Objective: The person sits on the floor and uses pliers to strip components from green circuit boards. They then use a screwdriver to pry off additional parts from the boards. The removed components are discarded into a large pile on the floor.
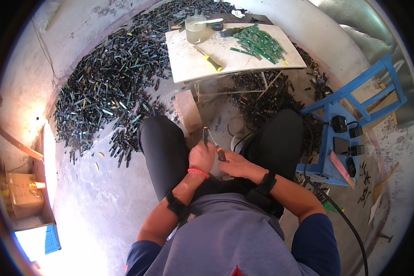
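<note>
Over my lap, my left hand (201, 157), with a red beaded bracelet at the wrist, is closed around a small dark strip (205, 135) that stands up out of the fist. To its right, my right hand (234, 164) grips a screwdriver-like tool with an orange and black handle (221, 154). The tool's thin metal shaft slants up and left toward the strip. Whether its tip touches the strip I cannot tell. Just beyond my hands, a flat brownish board (187, 112) leans between my knees.
A white-topped table (184, 62) ahead bears a beaker (195, 30), a yellow-handled screwdriver (210, 61) and green circuit-board strips (261, 42). Dark strips (106, 87) are heaped at left and under the table. A blue chair (329, 138) holding black adapters stands right, near a black cable (349, 223).
</note>
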A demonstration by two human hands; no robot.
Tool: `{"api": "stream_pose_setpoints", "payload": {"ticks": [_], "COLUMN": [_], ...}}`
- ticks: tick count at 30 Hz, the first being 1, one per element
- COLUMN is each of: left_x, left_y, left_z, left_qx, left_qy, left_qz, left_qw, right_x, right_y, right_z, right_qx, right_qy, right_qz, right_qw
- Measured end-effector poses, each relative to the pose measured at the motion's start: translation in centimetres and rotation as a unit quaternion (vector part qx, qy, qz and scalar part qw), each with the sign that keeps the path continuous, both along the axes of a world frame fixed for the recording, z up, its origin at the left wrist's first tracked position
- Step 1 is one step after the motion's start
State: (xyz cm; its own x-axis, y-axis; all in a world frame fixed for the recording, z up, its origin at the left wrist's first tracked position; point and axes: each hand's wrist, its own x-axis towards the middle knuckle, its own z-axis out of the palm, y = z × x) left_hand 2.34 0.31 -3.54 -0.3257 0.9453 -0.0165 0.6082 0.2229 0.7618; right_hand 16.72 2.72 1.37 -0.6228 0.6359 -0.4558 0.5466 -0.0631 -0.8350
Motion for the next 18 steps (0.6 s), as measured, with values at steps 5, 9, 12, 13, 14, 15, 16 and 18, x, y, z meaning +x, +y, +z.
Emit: {"api": "stream_pose_setpoints", "payload": {"ticks": [5,9,12,13,14,15,16,18], "left_x": [0.1,0.0,-0.2,-0.1,0.0,0.1,0.0,-0.2], "left_y": [0.0,-0.1,0.0,0.1,0.1,0.1,0.1,0.1], "left_z": [-0.5,-1.1,-2.1,-1.7,-0.9,-0.5,-0.7,-1.4], "left_qx": [0.006,0.01,0.027,0.022,0.016,0.011,0.014,0.021], "left_qy": [0.055,0.079,0.102,0.093,0.085,0.076,0.08,0.087], "left_qz": [-0.015,-0.021,-0.037,-0.028,-0.019,-0.011,-0.016,-0.028], "left_qw": [0.998,0.997,0.994,0.995,0.996,0.997,0.997,0.996], "right_x": [0.2,0.3,0.2,0.3,0.3,0.4,0.4,0.2], "right_y": [0.1,0.7,0.7,0.7,0.7,0.6,0.6,0.5], "right_z": [0.4,1.3,1.4,1.1,0.5,0.2,0.3,0.6], "right_qx": [-0.064,-0.109,-0.098,-0.099,-0.099,-0.1,-0.097,-0.092], "right_qy": [0.03,0.013,0.001,0.005,0.009,0.012,0.02,0.035], "right_qz": [-0.017,0.024,0.012,0.005,-0.001,-0.008,-0.017,-0.035], "right_qw": [0.997,0.994,0.995,0.995,0.995,0.995,0.995,0.995]}}
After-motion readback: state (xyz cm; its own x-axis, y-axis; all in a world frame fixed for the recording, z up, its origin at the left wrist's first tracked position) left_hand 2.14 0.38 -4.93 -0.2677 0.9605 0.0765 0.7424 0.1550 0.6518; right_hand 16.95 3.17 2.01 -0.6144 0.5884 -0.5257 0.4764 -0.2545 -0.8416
